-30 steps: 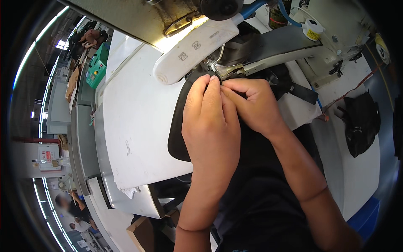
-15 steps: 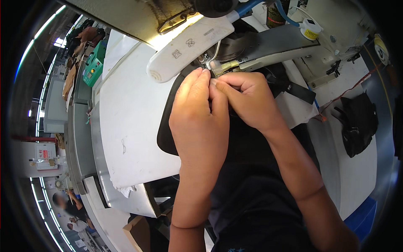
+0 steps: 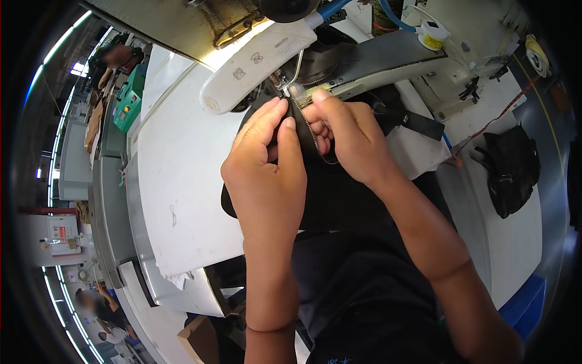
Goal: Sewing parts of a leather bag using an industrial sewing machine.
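A black fabric piece (image 3: 345,197) lies under both hands at a sewing machine. Along it runs a metal-toothed zipper (image 3: 311,131), curving from the presser foot (image 3: 290,89) down between my hands. My left hand (image 3: 267,161) pinches the black fabric left of the teeth, its fingertips close to the foot. Right of the zipper, my right hand (image 3: 348,133) has its fingers curled in at the zipper's edge, with the thumb raised beside the machine's bed. The tips of some right fingers are partly hidden by the zipper.
Above the hands juts a white rounded machine cover (image 3: 257,67), with the lit machine head (image 3: 182,27) behind it. A white tabletop (image 3: 182,200) spreads left. A black strap (image 3: 418,124) and a black bag-like item (image 3: 512,170) lie right. Other people (image 3: 100,309) are far left.
My hands have moved apart, and the zipper teeth between them now show. The right thumb has lifted from its pinch; the left hand has shifted left. The whole view has moved slightly.
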`<state>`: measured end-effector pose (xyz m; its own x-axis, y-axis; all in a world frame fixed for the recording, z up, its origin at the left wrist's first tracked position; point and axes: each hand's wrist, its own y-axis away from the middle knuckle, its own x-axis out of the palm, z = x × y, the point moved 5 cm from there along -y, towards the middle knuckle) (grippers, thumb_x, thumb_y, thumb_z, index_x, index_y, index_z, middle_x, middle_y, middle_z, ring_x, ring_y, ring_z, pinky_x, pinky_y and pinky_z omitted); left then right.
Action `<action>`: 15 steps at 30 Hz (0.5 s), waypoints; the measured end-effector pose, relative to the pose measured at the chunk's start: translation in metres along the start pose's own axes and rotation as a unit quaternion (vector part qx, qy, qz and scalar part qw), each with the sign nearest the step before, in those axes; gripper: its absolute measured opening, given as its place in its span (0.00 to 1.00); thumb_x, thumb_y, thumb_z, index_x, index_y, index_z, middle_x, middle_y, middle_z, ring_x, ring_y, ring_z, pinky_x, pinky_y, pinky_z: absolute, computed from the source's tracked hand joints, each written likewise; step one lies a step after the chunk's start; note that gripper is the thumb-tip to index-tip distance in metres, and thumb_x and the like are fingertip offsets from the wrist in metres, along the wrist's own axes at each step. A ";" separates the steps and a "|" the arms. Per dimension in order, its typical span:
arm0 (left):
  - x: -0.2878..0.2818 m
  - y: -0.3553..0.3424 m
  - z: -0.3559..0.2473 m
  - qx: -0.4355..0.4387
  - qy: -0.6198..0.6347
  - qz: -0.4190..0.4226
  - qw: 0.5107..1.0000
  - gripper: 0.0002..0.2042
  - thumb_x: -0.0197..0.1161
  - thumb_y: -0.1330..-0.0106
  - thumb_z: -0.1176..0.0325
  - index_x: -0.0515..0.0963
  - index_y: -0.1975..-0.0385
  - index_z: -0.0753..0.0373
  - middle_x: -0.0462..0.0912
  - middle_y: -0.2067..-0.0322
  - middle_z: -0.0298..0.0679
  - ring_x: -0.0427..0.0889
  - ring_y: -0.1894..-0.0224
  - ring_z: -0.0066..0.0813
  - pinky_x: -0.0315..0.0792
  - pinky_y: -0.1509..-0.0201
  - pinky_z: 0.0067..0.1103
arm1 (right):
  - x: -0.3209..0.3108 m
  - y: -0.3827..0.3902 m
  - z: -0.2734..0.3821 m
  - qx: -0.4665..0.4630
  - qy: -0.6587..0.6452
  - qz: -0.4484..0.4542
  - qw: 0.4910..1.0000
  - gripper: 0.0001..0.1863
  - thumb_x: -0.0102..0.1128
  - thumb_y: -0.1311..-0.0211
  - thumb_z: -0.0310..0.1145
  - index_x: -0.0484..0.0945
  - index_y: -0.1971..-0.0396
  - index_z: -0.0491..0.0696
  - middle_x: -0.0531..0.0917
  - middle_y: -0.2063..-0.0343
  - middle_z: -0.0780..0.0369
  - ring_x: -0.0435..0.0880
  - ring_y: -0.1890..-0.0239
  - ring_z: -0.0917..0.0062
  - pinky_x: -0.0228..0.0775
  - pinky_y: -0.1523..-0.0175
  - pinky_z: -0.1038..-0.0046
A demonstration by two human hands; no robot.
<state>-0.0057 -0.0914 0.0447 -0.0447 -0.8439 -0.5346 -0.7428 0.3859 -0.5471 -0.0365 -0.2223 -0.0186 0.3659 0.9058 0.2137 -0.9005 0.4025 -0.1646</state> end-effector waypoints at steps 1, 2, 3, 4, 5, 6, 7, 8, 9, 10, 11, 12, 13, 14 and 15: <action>0.000 0.001 0.004 -0.069 0.062 0.010 0.996 0.12 0.65 0.32 0.77 0.84 0.51 0.72 0.88 0.53 0.52 0.88 0.61 0.34 0.83 0.56 0.24 | 0.001 0.000 0.003 0.002 -0.040 -0.029 0.999 0.33 0.51 0.21 0.49 0.73 0.85 0.40 0.69 0.90 0.67 0.64 0.84 0.84 0.56 0.76 0.74; -0.001 0.001 0.002 -0.072 0.060 0.009 0.996 0.12 0.65 0.32 0.77 0.84 0.51 0.72 0.88 0.53 0.52 0.88 0.61 0.34 0.83 0.56 0.24 | 0.003 -0.002 0.008 0.004 -0.041 -0.026 0.999 0.33 0.51 0.21 0.49 0.73 0.85 0.40 0.69 0.90 0.67 0.64 0.84 0.84 0.56 0.76 0.74; -0.001 0.000 0.001 -0.088 0.065 0.016 0.994 0.11 0.66 0.33 0.77 0.84 0.52 0.71 0.88 0.55 0.50 0.88 0.62 0.31 0.82 0.58 0.22 | 0.004 -0.005 0.020 -0.024 0.091 -0.031 0.995 0.36 0.49 0.21 0.51 0.72 0.88 0.40 0.68 0.92 0.65 0.66 0.86 0.79 0.58 0.76 0.72; -0.001 -0.001 0.000 -0.101 0.072 0.024 0.992 0.11 0.66 0.33 0.77 0.83 0.52 0.71 0.88 0.58 0.47 0.87 0.63 0.29 0.81 0.60 0.21 | 0.007 -0.007 0.029 -0.054 0.222 -0.038 0.973 0.39 0.47 0.21 0.54 0.72 0.90 0.40 0.67 0.94 0.63 0.67 0.88 0.74 0.60 0.76 0.70; 0.000 -0.001 -0.002 -0.100 0.074 0.025 0.992 0.11 0.66 0.33 0.77 0.83 0.52 0.71 0.88 0.58 0.47 0.87 0.63 0.29 0.81 0.60 0.21 | 0.009 -0.008 0.033 -0.064 0.233 -0.073 0.968 0.40 0.47 0.22 0.54 0.72 0.93 0.41 0.70 0.94 0.56 0.73 0.87 0.63 0.64 0.74 0.64; 0.001 -0.001 -0.002 -0.112 0.053 0.025 0.992 0.11 0.67 0.33 0.77 0.83 0.52 0.70 0.87 0.61 0.45 0.87 0.64 0.27 0.79 0.63 0.20 | 0.011 -0.007 0.030 -0.065 0.235 -0.075 0.967 0.40 0.47 0.22 0.54 0.72 0.93 0.41 0.70 0.94 0.56 0.73 0.87 0.63 0.64 0.74 0.64; 0.000 -0.001 -0.002 -0.122 0.031 0.021 0.992 0.11 0.67 0.33 0.76 0.83 0.52 0.69 0.86 0.65 0.42 0.86 0.65 0.25 0.77 0.66 0.19 | 0.013 -0.007 0.024 -0.054 0.222 -0.092 0.969 0.39 0.47 0.22 0.53 0.75 0.91 0.41 0.72 0.93 0.55 0.76 0.85 0.60 0.66 0.73 0.63; 0.000 -0.001 -0.002 -0.119 0.031 0.019 0.992 0.11 0.67 0.33 0.76 0.83 0.52 0.69 0.86 0.65 0.42 0.86 0.65 0.25 0.77 0.66 0.19 | 0.014 -0.007 0.022 -0.045 0.209 -0.109 0.971 0.37 0.48 0.22 0.52 0.77 0.90 0.41 0.75 0.92 0.54 0.78 0.84 0.57 0.69 0.71 0.61; 0.001 -0.001 -0.001 -0.114 0.035 0.014 0.993 0.11 0.67 0.33 0.76 0.82 0.52 0.68 0.85 0.67 0.40 0.86 0.66 0.24 0.76 0.67 0.19 | 0.016 -0.004 0.021 -0.031 0.208 -0.112 0.971 0.34 0.47 0.22 0.49 0.82 0.85 0.41 0.77 0.90 0.54 0.80 0.82 0.56 0.72 0.70 0.62; 0.002 -0.001 -0.001 -0.109 0.041 0.012 0.993 0.11 0.68 0.33 0.76 0.81 0.52 0.68 0.83 0.70 0.39 0.86 0.66 0.24 0.74 0.69 0.19 | 0.013 -0.003 0.020 -0.033 0.209 -0.116 0.970 0.34 0.47 0.22 0.49 0.82 0.85 0.41 0.77 0.90 0.54 0.80 0.82 0.56 0.72 0.70 0.62; 0.001 0.000 0.000 -0.117 0.048 0.028 0.992 0.11 0.66 0.32 0.75 0.81 0.51 0.68 0.85 0.68 0.40 0.85 0.67 0.23 0.76 0.66 0.19 | 0.010 -0.002 0.015 -0.020 0.214 -0.092 0.972 0.30 0.49 0.22 0.48 0.84 0.80 0.41 0.80 0.86 0.54 0.82 0.79 0.57 0.74 0.67 0.63; -0.002 -0.001 0.003 -0.113 0.049 0.030 0.992 0.11 0.66 0.32 0.75 0.81 0.51 0.68 0.85 0.68 0.40 0.85 0.67 0.23 0.76 0.66 0.19 | 0.009 -0.001 0.009 -0.007 0.219 -0.067 0.973 0.26 0.51 0.23 0.46 0.86 0.74 0.41 0.83 0.83 0.54 0.84 0.76 0.58 0.75 0.65 0.64; 0.001 -0.001 0.007 -0.101 0.064 0.053 0.991 0.11 0.65 0.31 0.76 0.81 0.50 0.68 0.86 0.67 0.41 0.86 0.67 0.23 0.77 0.64 0.19 | 0.004 0.004 0.002 -0.008 0.221 -0.077 0.972 0.26 0.51 0.23 0.46 0.86 0.74 0.41 0.83 0.83 0.54 0.84 0.76 0.58 0.75 0.65 0.64; -0.002 -0.002 0.008 -0.092 0.071 0.072 0.991 0.11 0.64 0.30 0.76 0.81 0.50 0.68 0.87 0.65 0.42 0.86 0.67 0.22 0.77 0.63 0.19 | 0.008 0.012 0.000 -0.072 0.194 -0.084 0.975 0.21 0.54 0.24 0.43 0.85 0.68 0.40 0.85 0.75 0.54 0.85 0.70 0.59 0.76 0.62 0.65; -0.006 -0.002 0.008 -0.124 0.069 0.105 0.984 0.12 0.62 0.28 0.76 0.79 0.47 0.67 0.87 0.63 0.44 0.86 0.64 0.22 0.78 0.60 0.19 | 0.009 0.019 -0.002 -0.134 0.167 -0.092 0.972 0.17 0.56 0.25 0.40 0.85 0.62 0.40 0.87 0.68 0.54 0.87 0.65 0.60 0.76 0.59 0.66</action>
<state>0.0014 -0.0837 0.0438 -0.2909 -0.8046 -0.5176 -0.8473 0.4680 -0.2513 -0.0498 -0.2062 -0.0213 0.6113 0.7896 -0.0530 -0.7349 0.5415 -0.4083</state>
